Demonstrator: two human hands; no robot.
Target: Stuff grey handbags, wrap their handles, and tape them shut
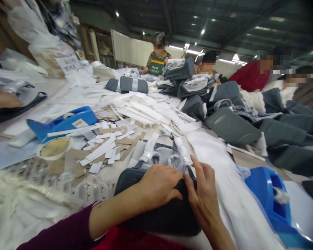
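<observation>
Dark bag [169, 217] lies right in front of me, beneath both my hands. My left hand [159, 182] curls over its upper part, and I cannot tell whether those fingers pinch anything. On my right hand [203, 189] the fingers stretch out and apart, the thumb near the left fingertips. Just beyond, clear plastic [177, 161] sits between the wrapped handles [149, 149]. Cut card strips [109, 149] lie to my left, a blue plastic holder [259, 189] to my right.
</observation>
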